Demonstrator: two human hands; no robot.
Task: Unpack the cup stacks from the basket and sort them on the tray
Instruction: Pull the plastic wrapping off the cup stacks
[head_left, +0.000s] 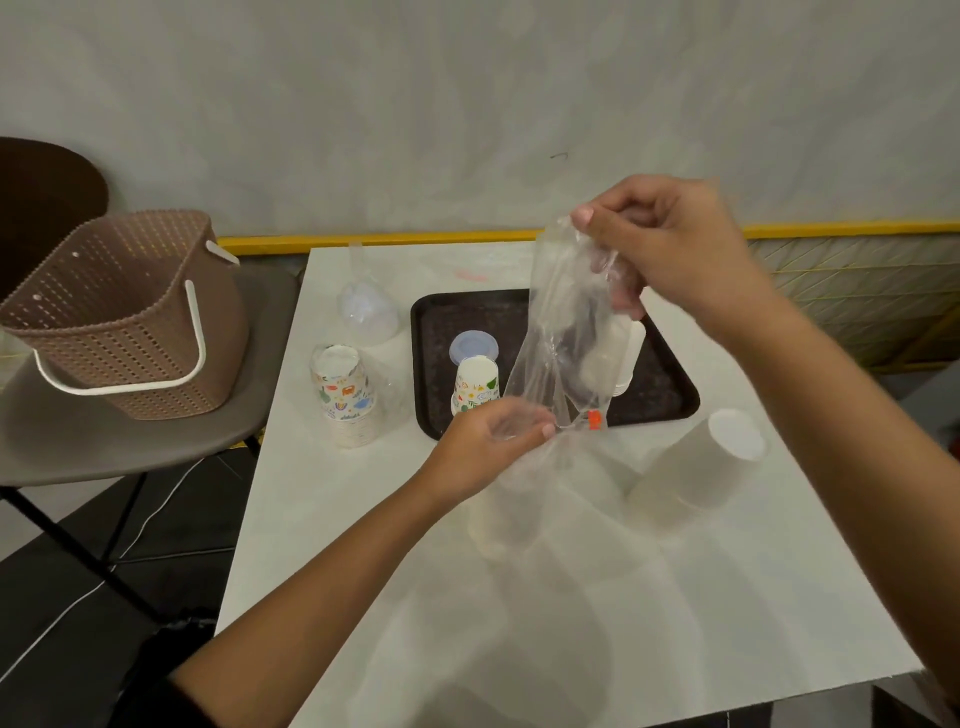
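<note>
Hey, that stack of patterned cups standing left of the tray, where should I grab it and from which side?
Probably grip the low part of the patterned cup stack, where the rims bunch: it stands upside down, so a high grip might lift only the top cup. Come from the near side; clear cups stand behind, the tray lies right.

Pale wall (415, 104), yellow trim (363, 238); white table (571, 597); grey chair (156, 447) left; dark floor (78, 571).
</note>
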